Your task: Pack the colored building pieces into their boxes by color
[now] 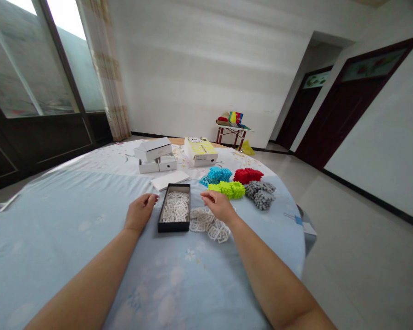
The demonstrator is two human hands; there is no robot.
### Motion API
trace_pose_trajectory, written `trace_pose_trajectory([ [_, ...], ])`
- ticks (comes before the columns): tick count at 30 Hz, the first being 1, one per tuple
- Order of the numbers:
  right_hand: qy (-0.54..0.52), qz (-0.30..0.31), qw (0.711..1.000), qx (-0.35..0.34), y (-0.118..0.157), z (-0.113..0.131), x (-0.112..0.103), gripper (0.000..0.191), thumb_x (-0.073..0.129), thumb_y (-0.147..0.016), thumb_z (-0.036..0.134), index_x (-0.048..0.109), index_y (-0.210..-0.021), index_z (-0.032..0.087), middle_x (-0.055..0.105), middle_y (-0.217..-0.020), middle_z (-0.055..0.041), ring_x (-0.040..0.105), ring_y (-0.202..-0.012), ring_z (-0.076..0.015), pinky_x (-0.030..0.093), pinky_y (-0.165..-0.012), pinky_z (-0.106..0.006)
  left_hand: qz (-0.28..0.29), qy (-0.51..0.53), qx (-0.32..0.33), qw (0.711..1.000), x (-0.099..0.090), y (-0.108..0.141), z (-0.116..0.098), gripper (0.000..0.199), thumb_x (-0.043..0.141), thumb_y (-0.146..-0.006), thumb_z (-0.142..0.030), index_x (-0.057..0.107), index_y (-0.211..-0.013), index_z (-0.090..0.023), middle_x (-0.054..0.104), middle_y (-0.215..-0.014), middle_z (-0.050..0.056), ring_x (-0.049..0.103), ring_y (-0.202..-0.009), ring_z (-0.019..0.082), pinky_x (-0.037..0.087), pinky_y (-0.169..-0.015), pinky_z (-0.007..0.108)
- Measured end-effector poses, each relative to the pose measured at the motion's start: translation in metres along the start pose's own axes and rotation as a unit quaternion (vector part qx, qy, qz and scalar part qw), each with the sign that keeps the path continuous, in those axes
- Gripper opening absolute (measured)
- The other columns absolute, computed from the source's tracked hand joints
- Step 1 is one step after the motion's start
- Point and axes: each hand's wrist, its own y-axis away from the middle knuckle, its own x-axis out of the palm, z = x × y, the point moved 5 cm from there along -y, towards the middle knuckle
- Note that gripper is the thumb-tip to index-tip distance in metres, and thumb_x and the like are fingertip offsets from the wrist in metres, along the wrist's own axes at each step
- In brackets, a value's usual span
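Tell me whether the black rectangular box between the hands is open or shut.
Open: the black rectangular box has no lid on, and white flat lattice pieces show inside it.

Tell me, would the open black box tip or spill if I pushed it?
The open black box would probably slide, not tip, since it lies flat and low. The white pieces inside could spill if it's tilted, because they look loose and no lid covers them.

Left hand (140, 213) and right hand (220, 205) are seen bare | forearms (99, 270) are seen uncovered, tapered toward the hands
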Motion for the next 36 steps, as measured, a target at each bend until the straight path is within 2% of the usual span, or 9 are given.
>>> trace_pose_trajectory([
  [4, 0.093, 0.044, 0.995, -0.02, 0.007, -0.005, -0.004, 0.021, 0.055, -0.078, 0.026, 0.065, -0.092, 0.014, 0.066, -0.085, -0.0055, 0.058, -0.074, -0.0135, 0.044, -0.07, -0.026, 0.006, 0.007, -0.005, 1.0, 0.002, 0.0, 0.001, 0.038, 0.038, -0.077, -0.043, 0.066, -0.083, -0.017, 0.071, -0.081, 0.005, 0.064, -0.08, 0.019, 0.046, -0.074, 0.026],
  [8, 0.134, 0.128, 0.982, -0.041, 0.015, 0.005, 0.011, 0.025, 0.06, -0.074, 0.035, 0.066, -0.09, 0.016, 0.063, -0.081, -0.0036, 0.055, -0.068, -0.0122, 0.041, -0.065, -0.023, 0.01, 0.02, -0.009, 1.0, 0.003, 0.0, 0.002, 0.038, 0.039, -0.077, -0.044, 0.065, -0.084, -0.017, 0.071, -0.081, 0.005, 0.064, -0.079, 0.019, 0.046, -0.074, 0.026],
  [14, 0.2, 0.227, 0.946, -0.118, 0.023, 0.022, 0.03, 0.037, 0.071, -0.06, 0.044, 0.068, -0.088, 0.02, 0.058, -0.082, -0.0037, 0.052, -0.078, -0.0168, 0.039, -0.07, -0.025, 0.008, 0.017, -0.004, 1.0, 0.002, 0.0, 0.001, 0.037, 0.039, -0.077, -0.044, 0.065, -0.082, -0.018, 0.07, -0.08, 0.004, 0.064, -0.078, 0.019, 0.047, -0.072, 0.026],
  [20, 0.204, 0.208, 0.948, -0.131, 0.022, 0.025, 0.025, 0.016, 0.058, -0.075, 0.032, 0.068, -0.079, 0.02, 0.06, -0.077, -0.0024, 0.053, -0.075, -0.0145, 0.038, -0.07, -0.024, 0.012, 0.025, -0.002, 1.0, 0.003, 0.0, 0.003, 0.039, 0.039, -0.076, -0.045, 0.065, -0.084, -0.017, 0.071, -0.08, 0.005, 0.064, -0.078, 0.019, 0.047, -0.073, 0.027],
  [22, 0.19, 0.185, 0.957, -0.122, 0.021, 0.027, 0.019, 0.02, 0.051, -0.08, 0.028, 0.067, -0.074, 0.019, 0.06, -0.071, -0.0018, 0.053, -0.072, -0.0132, 0.038, -0.067, -0.023, 0.013, 0.024, -0.004, 1.0, 0.003, 0.001, 0.002, 0.039, 0.039, -0.077, -0.044, 0.066, -0.083, -0.017, 0.07, -0.08, 0.005, 0.064, -0.078, 0.019, 0.047, -0.073, 0.027],
  [25, 0.173, 0.128, 0.972, -0.097, 0.016, 0.026, 0.007, 0.026, 0.045, -0.085, 0.029, 0.066, -0.074, 0.017, 0.061, -0.071, -0.0026, 0.053, -0.069, -0.0133, 0.038, -0.066, -0.024, 0.014, 0.023, 0.003, 1.0, 0.004, 0.003, 0.0, 0.038, 0.038, -0.077, -0.042, 0.066, -0.082, -0.017, 0.07, -0.081, 0.006, 0.063, -0.078, 0.019, 0.046, -0.073, 0.028],
  [30, 0.195, 0.015, 0.979, -0.066, 0.008, 0.015, -0.001, 0.028, 0.041, -0.088, 0.031, 0.065, -0.085, 0.016, 0.063, -0.082, -0.0062, 0.055, -0.083, -0.016, 0.039, -0.076, -0.026, 0.012, 0.021, 0.009, 1.0, 0.006, 0.005, 0.001, 0.038, 0.037, -0.078, -0.041, 0.067, -0.082, -0.018, 0.07, -0.08, 0.005, 0.063, -0.078, 0.019, 0.047, -0.073, 0.028],
  [32, 0.206, 0.027, 0.976, -0.064, 0.007, 0.009, 0.005, 0.027, 0.042, -0.087, 0.03, 0.065, -0.086, 0.017, 0.063, -0.085, -0.0067, 0.055, -0.086, -0.0163, 0.039, -0.079, -0.027, 0.009, 0.019, 0.008, 1.0, 0.005, 0.005, 0.001, 0.037, 0.038, -0.078, -0.041, 0.067, -0.082, -0.018, 0.07, -0.08, 0.005, 0.063, -0.078, 0.019, 0.047, -0.072, 0.028],
  [36, 0.213, 0.104, 0.969, -0.068, 0.009, 0.004, 0.023, 0.02, 0.051, -0.082, 0.03, 0.067, -0.083, 0.018, 0.064, -0.084, -0.0066, 0.056, -0.084, -0.0169, 0.04, -0.078, -0.027, 0.008, 0.017, 0.008, 1.0, 0.004, 0.004, 0.001, 0.037, 0.038, -0.077, -0.041, 0.067, -0.082, -0.018, 0.07, -0.079, 0.005, 0.063, -0.077, 0.019, 0.047, -0.071, 0.028],
])
